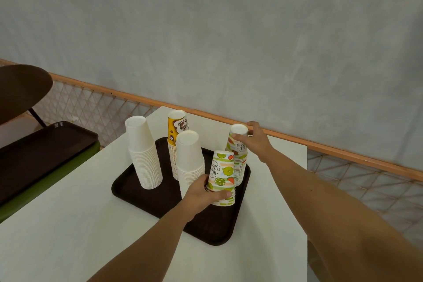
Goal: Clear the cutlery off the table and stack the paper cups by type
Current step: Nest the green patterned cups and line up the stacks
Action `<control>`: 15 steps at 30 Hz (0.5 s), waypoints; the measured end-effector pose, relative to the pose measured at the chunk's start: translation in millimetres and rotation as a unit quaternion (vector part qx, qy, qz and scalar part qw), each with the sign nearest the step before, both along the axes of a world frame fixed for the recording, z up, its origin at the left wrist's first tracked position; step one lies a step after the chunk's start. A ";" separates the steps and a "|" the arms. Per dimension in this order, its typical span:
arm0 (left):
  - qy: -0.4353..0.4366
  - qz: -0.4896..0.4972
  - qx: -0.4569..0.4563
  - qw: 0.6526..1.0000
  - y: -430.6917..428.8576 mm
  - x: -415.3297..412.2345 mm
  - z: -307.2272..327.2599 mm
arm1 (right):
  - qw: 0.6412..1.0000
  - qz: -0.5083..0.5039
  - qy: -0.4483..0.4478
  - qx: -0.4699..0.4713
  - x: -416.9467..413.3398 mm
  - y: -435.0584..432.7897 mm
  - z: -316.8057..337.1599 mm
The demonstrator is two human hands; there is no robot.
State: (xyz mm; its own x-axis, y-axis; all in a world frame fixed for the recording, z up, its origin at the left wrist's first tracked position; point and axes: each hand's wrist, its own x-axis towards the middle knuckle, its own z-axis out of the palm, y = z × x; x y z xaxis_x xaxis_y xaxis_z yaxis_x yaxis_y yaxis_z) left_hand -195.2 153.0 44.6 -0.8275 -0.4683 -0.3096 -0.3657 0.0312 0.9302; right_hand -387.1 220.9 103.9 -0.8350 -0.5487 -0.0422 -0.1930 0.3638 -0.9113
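Paper is what you are handling here, so think light and soft.

In the head view, just below the middle of the frame, your left hand [201, 197] curls round the low part of the short fruit stack [223, 174], with the thumb in front. A bit higher and to the right, your right hand [257, 139] pinches the top cup of the tall fruit stack [240, 160]. Both stacks stand upside down on the brown tray [215, 224], near its right side and close to each other. To their left on the tray stand two white stacks [143, 155] and a yellow stack [177, 126] at the back. The tray lies on the white table [68, 224]. No cutlery shows on the table.

These cups look very light. Their thin walls will likely dent if you squeeze hard, so hold gently. The low part, where many rims sit packed together, looks stiffest, so that is the best place to grab. If you pull only the top cup, it may slide off alone. The tall stack could also lean and tip over. Both fruit stacks have the same print, so they likely belong together.
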 end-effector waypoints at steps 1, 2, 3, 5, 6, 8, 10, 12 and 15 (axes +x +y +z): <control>0.000 0.001 -0.002 1.000 0.0 -1.0 -0.2 | 1.000 0.000 0.002 0.002 -0.6 1.1 0.1; -0.001 0.001 -0.003 1.000 0.1 -2.0 -0.5 | 1.000 0.001 0.004 0.000 -0.5 2.9 1.5; 0.001 0.001 -0.004 1.000 0.6 -2.9 -0.2 | 1.000 0.002 0.006 -0.003 -0.2 5.2 3.8; 0.006 -0.004 -0.004 1.000 2.4 -3.9 2.3 | 1.000 -0.001 0.013 -0.008 0.6 10.0 9.7; 0.009 -0.005 -0.003 1.000 3.2 -4.7 3.5 | 1.000 -0.004 0.015 -0.010 1.1 12.6 12.6; 0.016 -0.007 -0.002 1.000 4.1 -6.1 6.2 | 1.000 -0.007 0.011 -0.023 4.7 19.0 18.1; 0.025 -0.007 -0.004 1.000 4.4 -7.4 8.3 | 0.999 0.011 -0.004 -0.039 11.7 27.0 21.0; 0.034 -0.006 -0.005 0.999 4.4 -8.7 9.3 | 0.998 0.055 -0.012 -0.035 23.8 35.9 21.3; 0.046 -0.004 -0.001 0.999 6.0 -10.4 11.1 | 0.992 0.117 -0.051 0.005 40.7 45.5 16.1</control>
State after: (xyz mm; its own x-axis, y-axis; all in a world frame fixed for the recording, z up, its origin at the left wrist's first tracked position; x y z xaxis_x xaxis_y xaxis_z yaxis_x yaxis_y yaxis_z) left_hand -205.6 159.0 55.7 -0.8560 -0.4628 -0.2305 -0.2781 0.0362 0.9599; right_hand -346.4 266.4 120.0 -0.6762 -0.7260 -0.1251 -0.1809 0.3283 -0.9271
